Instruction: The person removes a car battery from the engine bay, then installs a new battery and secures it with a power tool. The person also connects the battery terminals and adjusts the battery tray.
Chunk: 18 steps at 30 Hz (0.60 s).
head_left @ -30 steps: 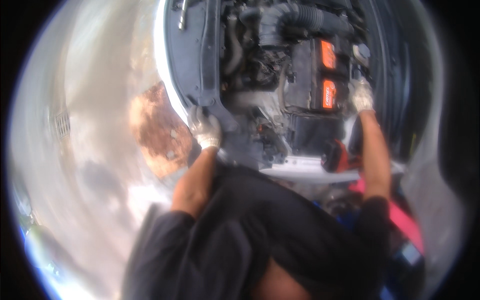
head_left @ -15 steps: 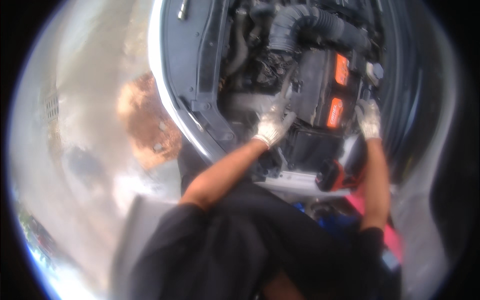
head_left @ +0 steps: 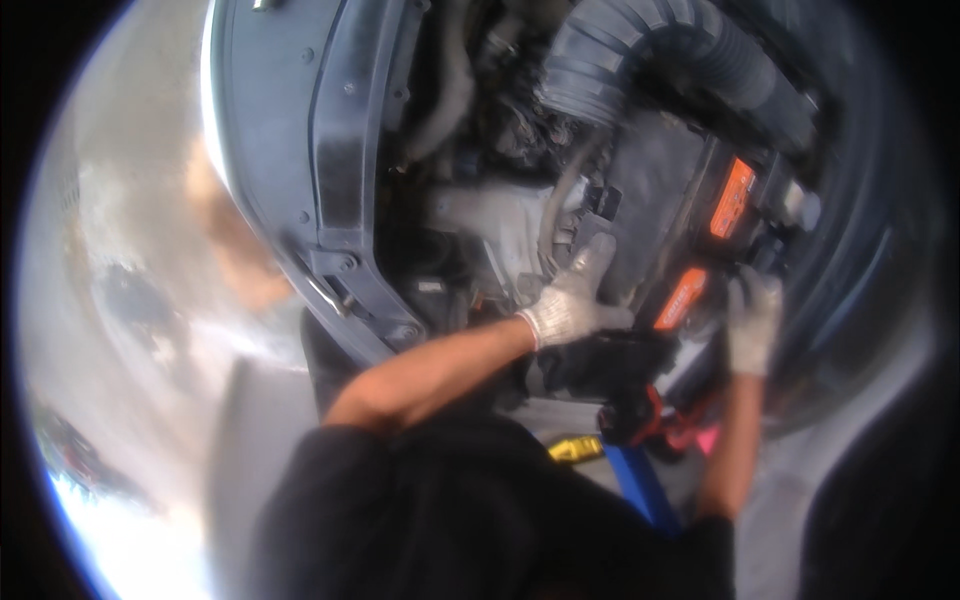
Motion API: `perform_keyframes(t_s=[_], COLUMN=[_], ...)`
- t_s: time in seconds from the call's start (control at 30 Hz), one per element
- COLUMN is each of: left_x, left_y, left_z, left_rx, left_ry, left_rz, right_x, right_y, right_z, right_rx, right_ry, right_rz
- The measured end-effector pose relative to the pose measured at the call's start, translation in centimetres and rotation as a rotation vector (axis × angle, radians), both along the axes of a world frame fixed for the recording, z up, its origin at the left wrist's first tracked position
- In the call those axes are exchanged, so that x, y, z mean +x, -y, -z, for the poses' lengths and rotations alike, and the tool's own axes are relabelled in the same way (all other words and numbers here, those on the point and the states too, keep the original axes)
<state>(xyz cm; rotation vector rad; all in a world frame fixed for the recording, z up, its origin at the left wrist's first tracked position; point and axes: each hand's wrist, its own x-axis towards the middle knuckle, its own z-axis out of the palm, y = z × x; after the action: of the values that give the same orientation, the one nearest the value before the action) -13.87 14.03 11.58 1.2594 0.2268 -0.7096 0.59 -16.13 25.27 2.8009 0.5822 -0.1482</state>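
A black car battery point(head_left: 712, 190) with orange labels sits in the engine bay. My left hand point(head_left: 575, 303), in a whitish knit glove, lies at the battery's left near side. Its fingers point away from me and the thumb stands out to the right; it grips nothing that I can see. My right hand point(head_left: 752, 325), gloved too, is at the right near end of the battery, fingers stretched forward and a little apart. Whether those fingertips touch the battery is blurred. A grey cable point(head_left: 553, 222) runs just beyond my left hand.
A ribbed air intake hose point(head_left: 590, 60) arches over the far side. The grey front panel point(head_left: 290, 130) borders the bay at left. Close to my body lie a black and red power tool point(head_left: 632, 415), a yellow object point(head_left: 575, 450) and a blue strip point(head_left: 640, 485).
My view has shifted closer to the engine bay. My left hand has drawn back toward me along the battery's left side. The right hand stays by the battery's right end.
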Motion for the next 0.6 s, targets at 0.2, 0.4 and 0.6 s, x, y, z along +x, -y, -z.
perform_keyframes(t_s=[0.2,0.4,0.6], left_x=[0.2,-3.5,-4.8], left_y=[-1.4,1.3,2.3], left_z=[0.7,3.1,6.0], left_rx=[0.055,0.047,0.180], left_ry=[0.082,0.115,-0.008], left_rz=[0.114,-0.198,-0.297], right_x=[0.9,1.9,1.4], right_y=[0.9,-0.7,-3.1], right_z=[-0.2,-1.0,-1.9], right_rx=[-0.069,0.049,0.062], right_ry=[0.009,-0.045,-0.117], right_rz=[-0.254,-0.370,-0.147])
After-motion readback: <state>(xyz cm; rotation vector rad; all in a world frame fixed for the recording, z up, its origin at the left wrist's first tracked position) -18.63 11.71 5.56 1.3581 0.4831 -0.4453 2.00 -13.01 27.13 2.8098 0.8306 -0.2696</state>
